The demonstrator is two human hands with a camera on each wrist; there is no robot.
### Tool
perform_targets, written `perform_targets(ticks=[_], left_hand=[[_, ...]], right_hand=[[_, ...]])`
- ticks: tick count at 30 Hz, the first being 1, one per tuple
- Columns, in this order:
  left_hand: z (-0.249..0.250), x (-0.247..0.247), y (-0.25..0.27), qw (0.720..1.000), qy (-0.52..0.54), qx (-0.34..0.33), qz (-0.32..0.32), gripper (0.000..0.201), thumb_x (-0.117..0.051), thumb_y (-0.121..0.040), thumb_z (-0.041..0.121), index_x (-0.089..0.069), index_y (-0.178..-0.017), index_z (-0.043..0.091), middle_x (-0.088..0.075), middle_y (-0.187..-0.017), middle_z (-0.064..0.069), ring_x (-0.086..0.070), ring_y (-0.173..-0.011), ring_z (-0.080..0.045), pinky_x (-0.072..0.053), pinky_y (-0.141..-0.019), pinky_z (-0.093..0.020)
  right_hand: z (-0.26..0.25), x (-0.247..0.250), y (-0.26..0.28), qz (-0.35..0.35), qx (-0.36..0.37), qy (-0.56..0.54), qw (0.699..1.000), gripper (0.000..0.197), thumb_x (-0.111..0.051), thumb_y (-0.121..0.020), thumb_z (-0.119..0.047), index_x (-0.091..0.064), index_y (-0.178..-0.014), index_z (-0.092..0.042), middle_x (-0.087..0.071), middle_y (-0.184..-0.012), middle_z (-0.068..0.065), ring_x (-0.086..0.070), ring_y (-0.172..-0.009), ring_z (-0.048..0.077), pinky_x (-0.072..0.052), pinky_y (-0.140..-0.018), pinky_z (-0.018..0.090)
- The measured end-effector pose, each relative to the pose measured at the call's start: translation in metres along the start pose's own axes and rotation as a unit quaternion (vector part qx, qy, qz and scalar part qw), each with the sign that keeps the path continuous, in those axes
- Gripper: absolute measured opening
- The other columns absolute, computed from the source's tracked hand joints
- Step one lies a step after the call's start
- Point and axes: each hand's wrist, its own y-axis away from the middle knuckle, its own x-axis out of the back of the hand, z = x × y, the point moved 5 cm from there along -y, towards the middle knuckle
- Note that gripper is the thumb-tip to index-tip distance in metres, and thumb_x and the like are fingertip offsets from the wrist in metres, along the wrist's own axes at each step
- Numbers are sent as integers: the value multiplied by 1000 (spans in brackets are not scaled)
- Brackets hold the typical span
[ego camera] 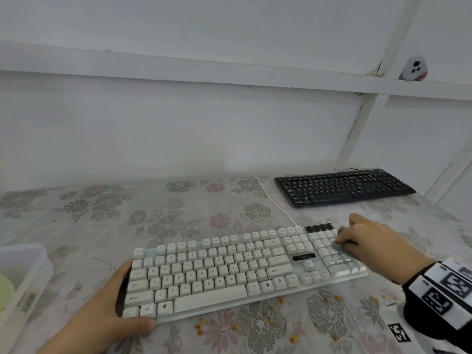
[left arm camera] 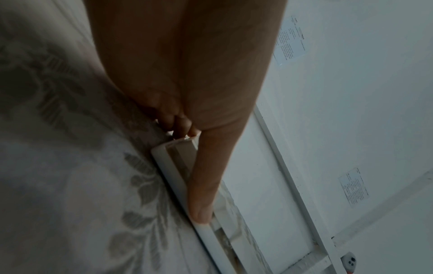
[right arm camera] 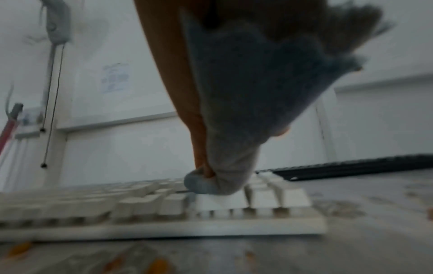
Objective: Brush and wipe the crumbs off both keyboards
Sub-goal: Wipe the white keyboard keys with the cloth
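Head view: a white keyboard (ego camera: 242, 272) lies across a desk (ego camera: 76, 213) covered in a flowered cloth. The left hand (ego camera: 112, 310) grips the keyboard's left end, thumb curled along the front edge. The right hand (ego camera: 370, 241) presses down on the number keys at the right end; something grey shows under its fingers (ego camera: 343, 238), too small to make out here. Orange crumbs (ego camera: 281, 300) lie scattered on the desk just in front of the keyboard. A black keyboard (ego camera: 342, 187) sits well apart at the back right, with no hand near it. A clear plastic box (ego camera: 30, 272) stands at the left edge.

Left wrist view: the thumb (left arm camera: 206, 185) lies along the white keyboard's (left arm camera: 173, 178) front rim and the other fingers (left arm camera: 178, 124) wrap its corner, holding it steady.

Right wrist view, blurred: the fingers are clenched around a grey cloth (right arm camera: 246, 92), bunched to a point that touches a key near the right end of the white keyboard (right arm camera: 211, 205). The black keyboard (right arm camera: 363, 165) shows behind.

The cloth is soft and limp, so it likely works best bunched tight in the fingers. The keyboard looks light and stiff and would probably slide under wiping unless held by its bare end frame rather than its loose keys.
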Motion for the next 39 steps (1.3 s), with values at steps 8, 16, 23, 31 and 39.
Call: perform_targets(ticks=[8, 16, 23, 31, 39], left_hand=[[2, 0, 1, 1000, 9, -7, -4, 115, -88, -1, 49, -42, -106, 48, -67, -94, 33, -58, -82, 24, -42, -62, -5], [-8, 5, -3, 1000, -20, 5, -2, 115, -89, -7, 53, -37, -110, 55, -59, -108, 24, -56, -86, 24, -43, -69, -10], [-13, 7, -4, 999, -36, -13, -8, 113, -90, -15, 52, -35, -113, 57, -64, -110, 28, -59, -93, 17, -44, -75, -13], [-18, 6, -5, 999, -26, -31, -16, 105, -91, -28, 38, -39, -119, 51, -63, -111, 31, -61, -98, 12, -49, -76, -15], [-10, 1, -4, 994, -52, -85, -34, 102, -94, -41, 21, -35, -122, 43, -50, -117, 42, -54, -105, 17, -47, -77, -5]], right_hand=[[2, -22, 13, -33, 29, -61, 997, 16, -55, -93, -30, -71, -95, -35, -41, -84, -10, -49, -70, 6, -39, -60, 22], [36, -25, 4, -33, -20, -50, 998, 14, -60, -91, -30, -74, -93, -34, -45, -83, -8, -50, -70, 6, -40, -64, 23], [44, -9, 2, -18, -67, -18, 997, 23, -57, -92, -38, -54, -70, -43, -41, -82, -11, -51, -68, 6, -31, -51, 13], [-148, 19, 2, -25, 199, -192, 961, 30, -51, -89, -53, -68, -106, -35, -44, -87, -17, -45, -77, -3, -32, -67, 10], [-311, 6, -1, -17, 409, -146, 901, 21, -58, -93, -24, -73, -106, -19, -41, -91, 2, -49, -80, 28, -41, -65, 34]])
